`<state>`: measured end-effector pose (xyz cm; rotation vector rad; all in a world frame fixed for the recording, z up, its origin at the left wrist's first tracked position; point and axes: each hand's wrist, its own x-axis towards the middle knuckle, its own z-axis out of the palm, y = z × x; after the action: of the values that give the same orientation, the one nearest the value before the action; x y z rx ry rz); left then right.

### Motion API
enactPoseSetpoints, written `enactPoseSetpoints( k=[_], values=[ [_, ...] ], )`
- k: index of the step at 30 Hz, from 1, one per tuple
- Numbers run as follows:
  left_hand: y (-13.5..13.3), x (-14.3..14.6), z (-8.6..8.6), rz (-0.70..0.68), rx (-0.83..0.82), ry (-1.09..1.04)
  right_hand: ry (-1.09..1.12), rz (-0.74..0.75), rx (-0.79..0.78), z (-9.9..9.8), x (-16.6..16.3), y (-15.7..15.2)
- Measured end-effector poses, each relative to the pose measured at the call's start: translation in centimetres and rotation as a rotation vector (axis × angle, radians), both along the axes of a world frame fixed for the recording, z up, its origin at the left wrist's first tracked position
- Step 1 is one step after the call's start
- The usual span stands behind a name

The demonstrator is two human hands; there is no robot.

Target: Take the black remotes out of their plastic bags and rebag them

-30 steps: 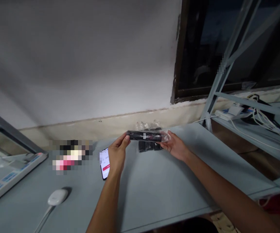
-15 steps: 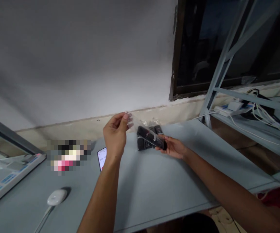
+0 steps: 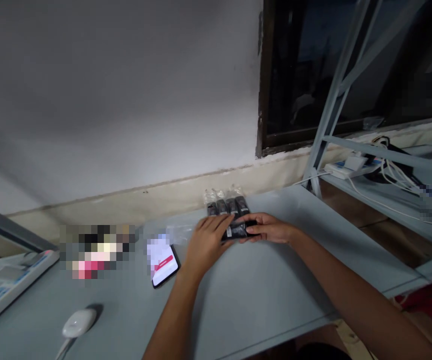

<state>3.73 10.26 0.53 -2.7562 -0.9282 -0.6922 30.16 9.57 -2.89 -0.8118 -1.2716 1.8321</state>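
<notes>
Holding a black cylinder (image 3: pixel 237 231), left hand (image 3: pixel 210 235) curled over, right hand (image 3: pixel 271 228) pinching one end.

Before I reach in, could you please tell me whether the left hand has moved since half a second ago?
Yes: against the window frame, the left hand has moved right and down in view.

Far on the grey table (image 3: pixel 268 295) lie bagged black items (image 3: pixel 232 206); left of them, a phone (image 3: pixel 167 273), a corded white device (image 3: pixel 78 323), a power strip (image 3: pixel 13 285).

Left hand (image 3: pixel 210 241) now down from clear wrapper end (image 3: pixel 180 234) to black packet (image 3: pixel 239 230)
</notes>
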Motion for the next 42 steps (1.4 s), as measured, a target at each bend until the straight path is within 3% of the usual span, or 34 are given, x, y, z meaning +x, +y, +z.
enactPoseSetpoints(
  k=[5, 9, 13, 21, 28, 33, 36, 42],
  values=[
    [0.2, -1.8, -0.2, 0.168, -0.326, 0.066, -0.174, 0.028, 0.014, 1.0, 2.3, -0.5],
    [0.1, -3.3, 0.2, 0.205, -0.481, 0.027, -0.165, -0.228, 0.134, 1.7, 4.5, -0.5],
    [-0.3, -2.5, 0.0, 0.198, -0.526, 0.061, 0.030, -0.510, 0.251, 2.1, 4.7, -0.1],
    [-0.9, 0.2, -1.8, 0.009, -0.463, 0.096, 0.054, -0.817, 0.373, 1.7, 2.8, 0.5],
    [-1.2, 2.0, -3.0, -0.137, -0.262, 0.062, -0.185, -0.589, 0.452, 1.2, 0.5, 0.3],
    [-1.0, 1.5, -2.8, -0.175, -0.318, 0.047, -0.455, -0.405, 0.560, -1.1, 0.5, 0.6],
    [-0.8, 1.0, -2.5, -0.121, -0.348, 0.073, -0.578, -0.438, 0.550, -1.7, 0.9, 0.6],
    [-1.1, 1.0, -2.6, -0.128, -0.278, 0.002, -0.605, -0.471, 0.574, 0.0, 0.9, 0.1]
  ],
)
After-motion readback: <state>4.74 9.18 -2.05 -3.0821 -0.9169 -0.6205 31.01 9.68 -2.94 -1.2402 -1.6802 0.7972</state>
